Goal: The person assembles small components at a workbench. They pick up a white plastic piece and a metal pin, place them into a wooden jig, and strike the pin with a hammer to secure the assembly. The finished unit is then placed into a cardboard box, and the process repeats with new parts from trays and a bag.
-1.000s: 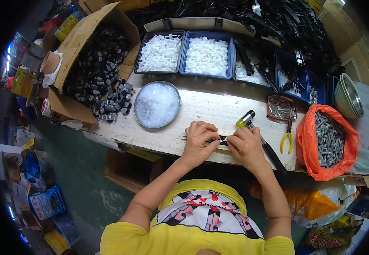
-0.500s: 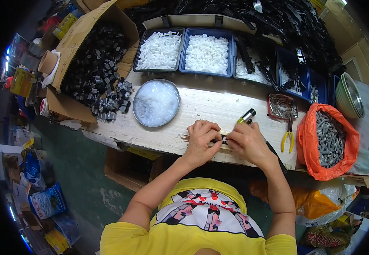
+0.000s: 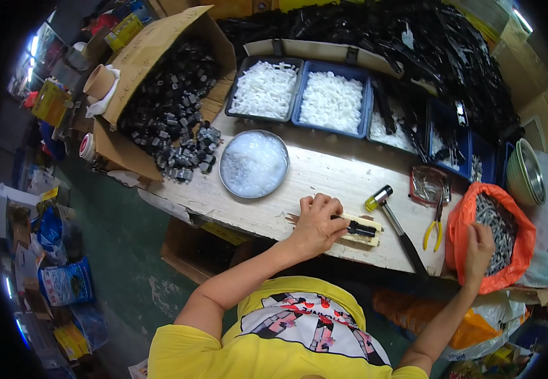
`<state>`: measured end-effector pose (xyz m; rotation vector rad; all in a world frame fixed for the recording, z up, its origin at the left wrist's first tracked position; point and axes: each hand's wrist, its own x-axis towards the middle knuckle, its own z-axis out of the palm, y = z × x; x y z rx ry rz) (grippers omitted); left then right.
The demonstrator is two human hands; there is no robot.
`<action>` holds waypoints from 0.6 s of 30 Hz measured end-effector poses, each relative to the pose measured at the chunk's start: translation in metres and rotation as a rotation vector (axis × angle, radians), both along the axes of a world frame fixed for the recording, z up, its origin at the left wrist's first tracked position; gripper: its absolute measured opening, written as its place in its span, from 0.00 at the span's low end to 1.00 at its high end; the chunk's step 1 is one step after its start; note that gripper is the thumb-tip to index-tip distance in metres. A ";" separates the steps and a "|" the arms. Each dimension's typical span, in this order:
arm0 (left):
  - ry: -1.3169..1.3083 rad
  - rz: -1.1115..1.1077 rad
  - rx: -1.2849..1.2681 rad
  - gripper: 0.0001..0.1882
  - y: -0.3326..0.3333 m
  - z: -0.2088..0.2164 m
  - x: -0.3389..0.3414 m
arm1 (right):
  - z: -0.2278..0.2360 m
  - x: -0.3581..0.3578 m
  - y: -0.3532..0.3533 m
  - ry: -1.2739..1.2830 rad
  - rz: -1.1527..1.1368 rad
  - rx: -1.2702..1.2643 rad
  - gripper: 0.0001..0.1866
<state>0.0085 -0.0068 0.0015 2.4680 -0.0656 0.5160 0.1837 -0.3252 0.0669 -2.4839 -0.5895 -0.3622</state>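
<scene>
Watching from my end: the hands have split up. A moment ago both were over the black part (image 3: pixel 362 230) in the cream block (image 3: pixel 357 239), fingertips nearly meeting; now only the left hand (image 3: pixel 319 221) is there, curled over the left end of the part, thumb touching it. Its grip from below is hidden, so I can't tell whether it's clamped or just steadying. The right hand (image 3: pixel 478 249) has gone across to the orange bag (image 3: pixel 456 230) at the right end of the worktop (image 3: pixel 343 183), over the opening, near the grey pieces (image 3: pixel 504 232). Its fingertips look close together, but I can't tell if anything is between them. For the work, I read it as a break in the two-handed fiddling: one hand minding the part, the other at the supply. The block and part sit by the near edge, right of the middle, and with the right hand away I get their right end uncovered. The mallet (image 3: pixel 403 235) now shows whole just right of the block, no hand on it; the yellow-handled pliers (image 3: pixel 433 232) lie between it and the bag, untouched. My view has swung too, so the bowl (image 3: pixel 221 170) sits further right in it; I'd put that down to head movement.
</scene>
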 end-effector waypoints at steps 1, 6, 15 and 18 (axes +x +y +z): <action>-0.004 0.014 -0.029 0.07 0.000 -0.002 -0.001 | 0.001 0.008 -0.018 0.008 -0.074 -0.081 0.06; 0.078 0.025 -0.095 0.05 -0.001 0.001 0.003 | -0.016 0.026 -0.061 -0.015 -0.274 -0.382 0.12; -0.052 -0.051 -0.041 0.10 0.034 -0.004 0.014 | -0.023 0.044 -0.058 0.126 -0.267 -0.283 0.13; -0.247 0.220 0.109 0.06 0.091 0.020 0.053 | -0.026 0.040 -0.062 0.071 -0.273 -0.281 0.13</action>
